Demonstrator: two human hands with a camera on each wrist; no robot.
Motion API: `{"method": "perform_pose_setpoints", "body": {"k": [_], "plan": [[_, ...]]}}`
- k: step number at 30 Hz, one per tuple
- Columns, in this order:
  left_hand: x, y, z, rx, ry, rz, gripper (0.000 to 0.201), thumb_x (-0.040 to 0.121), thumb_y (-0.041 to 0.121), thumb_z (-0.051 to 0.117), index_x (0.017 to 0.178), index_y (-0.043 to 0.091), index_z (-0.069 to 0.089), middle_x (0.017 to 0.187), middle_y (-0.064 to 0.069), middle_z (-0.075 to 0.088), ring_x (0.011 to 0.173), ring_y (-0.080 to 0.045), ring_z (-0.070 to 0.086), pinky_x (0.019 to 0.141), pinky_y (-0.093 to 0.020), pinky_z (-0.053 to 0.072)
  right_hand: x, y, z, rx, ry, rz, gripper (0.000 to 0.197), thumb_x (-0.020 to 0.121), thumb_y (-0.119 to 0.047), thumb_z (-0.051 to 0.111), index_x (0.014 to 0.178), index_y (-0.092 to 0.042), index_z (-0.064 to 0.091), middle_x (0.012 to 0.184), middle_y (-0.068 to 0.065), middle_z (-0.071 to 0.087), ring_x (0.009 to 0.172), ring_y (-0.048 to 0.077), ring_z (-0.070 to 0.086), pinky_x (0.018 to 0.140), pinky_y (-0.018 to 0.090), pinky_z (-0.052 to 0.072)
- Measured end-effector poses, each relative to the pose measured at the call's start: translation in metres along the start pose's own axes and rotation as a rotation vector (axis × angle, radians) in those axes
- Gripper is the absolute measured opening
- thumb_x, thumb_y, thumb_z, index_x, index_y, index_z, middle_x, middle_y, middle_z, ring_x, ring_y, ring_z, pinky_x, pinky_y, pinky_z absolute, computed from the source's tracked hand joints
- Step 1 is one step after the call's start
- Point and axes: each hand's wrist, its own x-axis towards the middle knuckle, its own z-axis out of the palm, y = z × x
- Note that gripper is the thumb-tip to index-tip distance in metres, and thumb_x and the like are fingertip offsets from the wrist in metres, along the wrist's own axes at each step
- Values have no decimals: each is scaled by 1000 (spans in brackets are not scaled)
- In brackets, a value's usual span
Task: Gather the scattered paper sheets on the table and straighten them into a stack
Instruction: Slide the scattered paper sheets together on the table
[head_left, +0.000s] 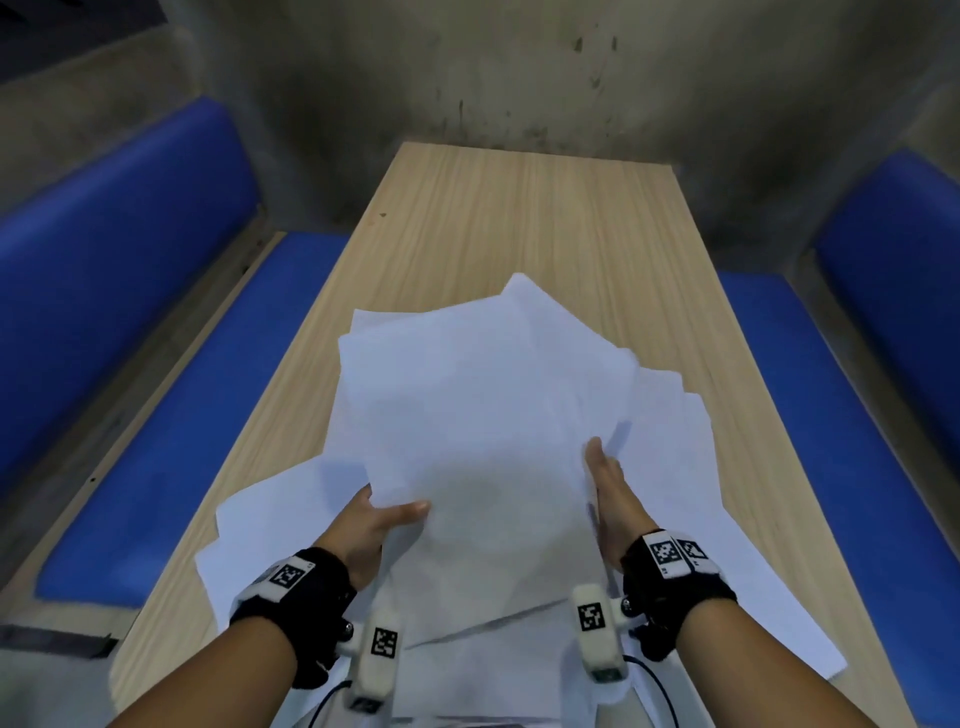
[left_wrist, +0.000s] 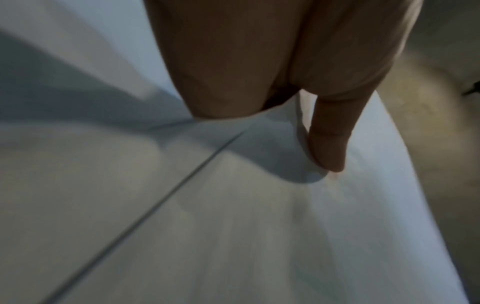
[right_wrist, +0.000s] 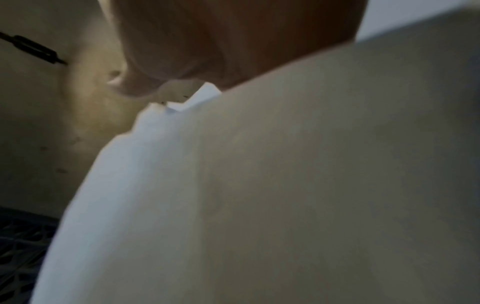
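A loose fan of white paper sheets (head_left: 483, 415) is lifted at its near end over the wooden table (head_left: 519, 208). My left hand (head_left: 384, 519) pinches the bundle's near left corner, thumb on top and fingers hidden beneath. The left wrist view shows that thumb (left_wrist: 330, 139) pressing on the paper (left_wrist: 233, 226). My right hand (head_left: 605, 483) stands edge-on and straight against the bundle's right side, its fingers hidden by the sheets. In the right wrist view the paper (right_wrist: 285, 185) covers the fingers below the palm (right_wrist: 233, 41). More sheets lie flat at the left (head_left: 270, 519) and right (head_left: 727, 545).
Blue padded benches run along the left (head_left: 104, 260) and right (head_left: 893, 270) of the narrow table. A stained concrete wall (head_left: 519, 78) stands behind the table's far end. The far half of the tabletop shows bare wood.
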Motion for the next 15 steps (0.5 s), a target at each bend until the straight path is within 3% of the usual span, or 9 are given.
{"method": "perform_pose_setpoints", "body": {"k": [3,5,6,7,8,9,10,12,15], "plan": [[-1,2,-3,-53,-3,-25,55,60,9,82,112,5,63,101,-9,77,112,-35,65,94,-40,51,-7,0,-4,-36,-22,-112,120,39,-75,78,140,-33,29,151,-2,39,137,27,41,113,56,29],[-2,4,0,-46,26,-20,47,63,9,84,104,12,62,92,-5,79,108,-35,65,93,-40,50,-13,-2,-3,-12,-65,-108,113,54,-57,82,146,-29,24,150,-9,39,139,17,39,115,46,28],[-3,4,1,-15,21,-11,60,54,17,91,106,15,62,99,-6,78,107,-32,66,92,-38,51,-18,-6,-1,-1,-105,-108,91,67,-43,80,142,-20,34,139,-9,52,128,9,51,109,35,39],[-2,5,2,24,17,-2,81,41,27,96,114,17,61,110,-8,75,106,-27,68,90,-34,53,-16,-7,-2,-11,-111,-131,52,80,-25,72,125,-13,50,116,-8,67,107,6,64,92,23,51],[-1,6,0,58,9,1,96,37,32,96,124,19,57,120,-6,70,106,-20,69,89,-30,53,-19,-10,-1,-53,-103,-179,16,87,-8,63,102,-11,58,88,-5,72,83,9,67,71,18,53],[-2,9,-1,83,-3,3,100,46,31,94,135,23,49,130,-1,64,110,-16,67,93,-30,52,-24,-13,1,-112,-50,-226,16,89,1,57,81,-12,53,67,-2,64,67,13,60,59,18,48],[-2,11,-3,112,-9,-14,99,59,29,89,144,28,39,139,4,55,120,-14,60,101,-34,47,-23,-15,0,-193,16,-260,26,90,5,54,73,-14,47,61,0,53,62,15,51,54,21,41],[-3,17,-4,168,-11,-50,87,75,33,78,147,36,31,147,16,40,134,-10,43,107,-41,38,-20,-14,-4,-220,82,-278,22,90,6,52,81,-14,49,72,1,54,71,20,53,59,24,39],[-6,25,8,180,-49,12,43,85,22,69,127,23,58,127,6,66,118,-16,61,91,-32,52,-18,-10,-2,-174,65,-204,13,88,-2,59,89,-14,53,85,4,60,86,26,58,68,31,44]]}}
